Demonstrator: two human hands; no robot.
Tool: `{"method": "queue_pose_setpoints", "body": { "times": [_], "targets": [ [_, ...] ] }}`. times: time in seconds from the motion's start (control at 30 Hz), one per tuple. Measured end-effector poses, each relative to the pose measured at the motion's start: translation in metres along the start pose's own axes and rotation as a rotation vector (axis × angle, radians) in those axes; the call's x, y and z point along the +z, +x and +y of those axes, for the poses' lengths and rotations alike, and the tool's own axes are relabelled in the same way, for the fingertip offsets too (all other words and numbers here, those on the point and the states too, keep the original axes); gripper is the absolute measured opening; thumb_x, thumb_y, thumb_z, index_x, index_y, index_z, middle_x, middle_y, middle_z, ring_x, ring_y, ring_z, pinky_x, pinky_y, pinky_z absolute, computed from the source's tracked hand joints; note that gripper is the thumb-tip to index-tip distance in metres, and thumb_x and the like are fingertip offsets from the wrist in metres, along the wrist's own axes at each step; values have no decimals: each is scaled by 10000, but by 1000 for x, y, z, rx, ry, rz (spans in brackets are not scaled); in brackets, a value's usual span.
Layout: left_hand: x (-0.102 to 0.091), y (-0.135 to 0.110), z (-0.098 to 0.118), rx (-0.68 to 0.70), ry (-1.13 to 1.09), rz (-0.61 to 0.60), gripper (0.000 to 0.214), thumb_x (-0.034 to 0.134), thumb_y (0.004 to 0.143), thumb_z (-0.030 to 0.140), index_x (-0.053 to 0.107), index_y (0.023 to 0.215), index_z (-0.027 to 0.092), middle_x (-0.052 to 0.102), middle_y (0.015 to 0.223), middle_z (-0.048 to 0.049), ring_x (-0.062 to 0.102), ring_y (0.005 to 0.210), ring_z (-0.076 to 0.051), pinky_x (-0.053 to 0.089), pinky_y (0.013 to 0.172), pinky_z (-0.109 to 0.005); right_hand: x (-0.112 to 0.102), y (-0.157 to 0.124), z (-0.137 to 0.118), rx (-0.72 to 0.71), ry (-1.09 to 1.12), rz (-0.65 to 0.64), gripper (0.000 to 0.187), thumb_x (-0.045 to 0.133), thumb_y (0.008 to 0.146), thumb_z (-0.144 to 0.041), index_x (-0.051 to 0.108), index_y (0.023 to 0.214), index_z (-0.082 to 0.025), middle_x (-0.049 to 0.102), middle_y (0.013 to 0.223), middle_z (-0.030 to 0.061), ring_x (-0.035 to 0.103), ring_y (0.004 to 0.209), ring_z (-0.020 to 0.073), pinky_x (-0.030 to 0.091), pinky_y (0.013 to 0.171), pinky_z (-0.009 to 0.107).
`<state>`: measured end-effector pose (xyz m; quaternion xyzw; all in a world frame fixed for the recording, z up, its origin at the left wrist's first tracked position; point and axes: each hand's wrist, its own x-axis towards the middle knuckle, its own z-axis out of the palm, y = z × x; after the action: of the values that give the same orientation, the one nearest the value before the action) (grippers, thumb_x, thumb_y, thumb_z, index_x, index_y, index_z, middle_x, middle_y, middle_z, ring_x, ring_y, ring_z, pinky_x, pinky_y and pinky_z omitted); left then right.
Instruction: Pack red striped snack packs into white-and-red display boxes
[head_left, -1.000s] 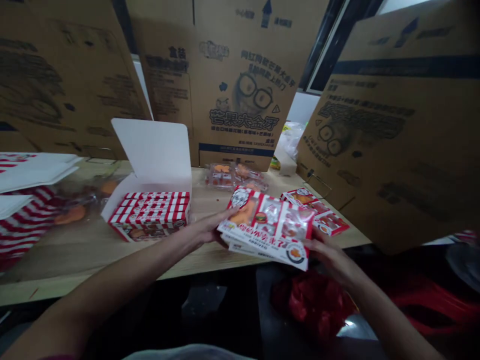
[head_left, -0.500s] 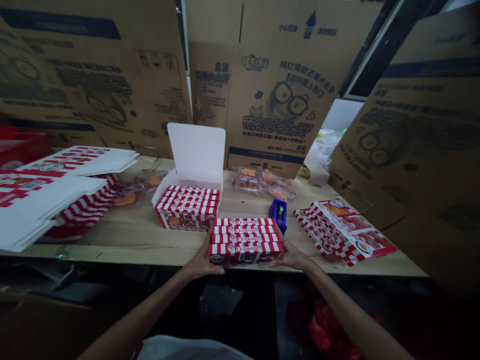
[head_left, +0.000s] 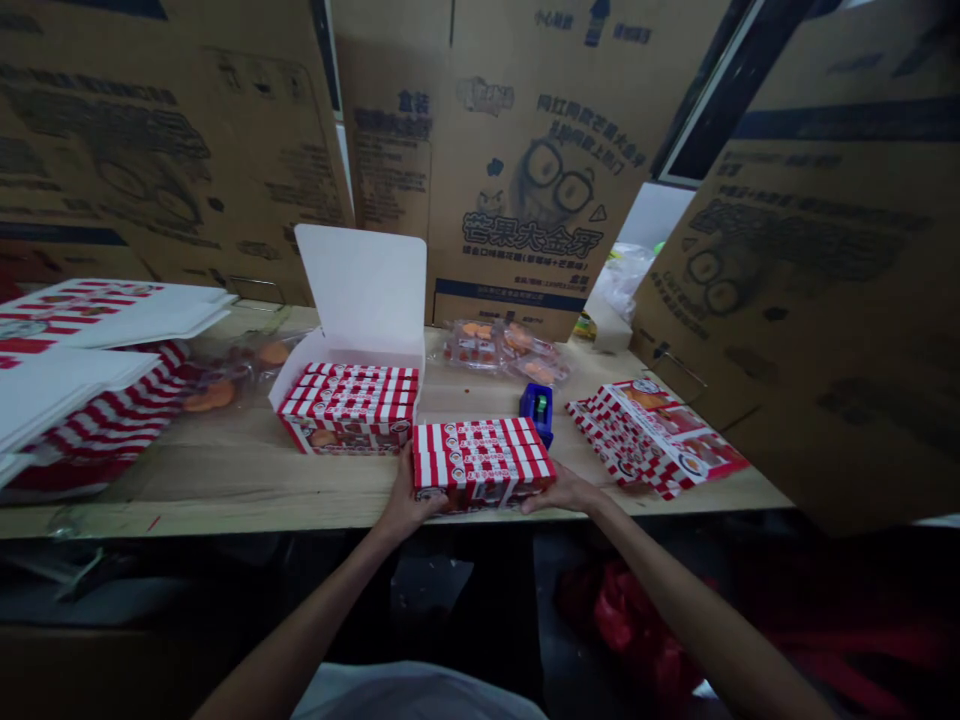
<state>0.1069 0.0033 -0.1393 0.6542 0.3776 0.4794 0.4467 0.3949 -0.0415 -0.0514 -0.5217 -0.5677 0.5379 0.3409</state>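
Note:
Between my left hand (head_left: 405,500) and my right hand (head_left: 561,488) is a row of several small red-and-white striped boxes (head_left: 484,462), standing side by side near the table's front edge. My left hand grips the left end and my right hand the right end; some fingers are hidden behind the boxes. Just to the left stands a larger carton (head_left: 349,435) with its white lid up, holding a row of the same small boxes. Behind the right end of the row sits a blue tape dispenser (head_left: 537,412).
On the right of the wooden table (head_left: 247,490) lie more striped boxes (head_left: 660,435). Flat white-and-red carton sheets (head_left: 97,330) are piled at left. Clear-wrapped orange sweets (head_left: 502,350) lie at the back, before tall cardboard boxes (head_left: 525,180).
The front box, lower and slightly apart before, now sits level and tight against the others. Both hands still hold the row. The camera view has shifted.

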Motion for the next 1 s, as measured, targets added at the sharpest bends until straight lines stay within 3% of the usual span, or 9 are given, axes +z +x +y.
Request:
{"method": "queue_pose_setpoints", "body": {
  "times": [0.13, 0.27, 0.37, 0.5, 0.63, 0.8, 1.0],
  "targets": [
    [-3, 2, 8, -31, 45, 6, 907, 699, 639, 392, 258, 1416, 234, 458, 1380, -149, 439, 1281, -361, 324, 1079, -555, -13, -7, -12, 7, -63, -62, 974, 896, 411, -268, 515, 1305, -204, 594, 1306, 92, 409, 1343, 307, 281, 1118, 527],
    [-3, 1, 8, -14, 58, 9, 850, 686, 642, 383, 291, 1382, 250, 451, 1373, -137, 402, 1314, -358, 312, 1089, -563, -22, -11, -49, -136, -358, 45, 1208, 899, 439, -400, 303, 1473, -212, 289, 1546, 122, 142, 1461, 308, 103, 1177, 494],
    [-2, 1, 4, 5, 36, 14, 843, 689, 651, 398, 293, 1379, 242, 435, 1385, -140, 401, 1317, -357, 309, 1095, -557, -12, 4, -72, -260, -656, -106, 1269, 873, 468, -490, 209, 1511, -203, 156, 1586, 145, 86, 1464, 342, 91, 1175, 505],
    [-1, 1, 1, -38, 29, 22, 932, 720, 623, 421, 250, 1409, 246, 422, 1410, -143, 397, 1320, -369, 311, 1090, -563, 10, 34, -82, -292, -999, -311, 1223, 873, 467, -459, 264, 1492, -188, 273, 1526, 211, 204, 1417, 414, 110, 1139, 592],
    [0, 1, 6, -36, 33, 27, 977, 739, 603, 428, 238, 1419, 235, 400, 1426, -154, 400, 1310, -376, 311, 1088, -561, 22, 42, -89, -327, -1161, -310, 1110, 828, 536, -356, 285, 1476, -125, 457, 1349, 228, 427, 1253, 404, 326, 1049, 549],
    [-4, -3, 14, 46, 76, 25, 1036, 780, 592, 421, 209, 1435, 223, 407, 1410, -161, 403, 1304, -377, 320, 1089, -541, 27, 32, -97, -389, -1213, -261, 957, 745, 625, -360, 330, 1439, -74, 469, 1307, 237, 437, 1202, 398, 328, 1038, 538],
    [-5, -5, -3, 87, 134, -61, 1015, 729, 671, 424, 146, 1469, 190, 309, 1470, -188, 308, 1363, -393, 250, 1118, -579, 32, 41, -87, -288, -1224, -332, 962, 776, 562, -354, 371, 1387, -68, 470, 1269, 231, 452, 1153, 380, 364, 1005, 514]
  ]
}}
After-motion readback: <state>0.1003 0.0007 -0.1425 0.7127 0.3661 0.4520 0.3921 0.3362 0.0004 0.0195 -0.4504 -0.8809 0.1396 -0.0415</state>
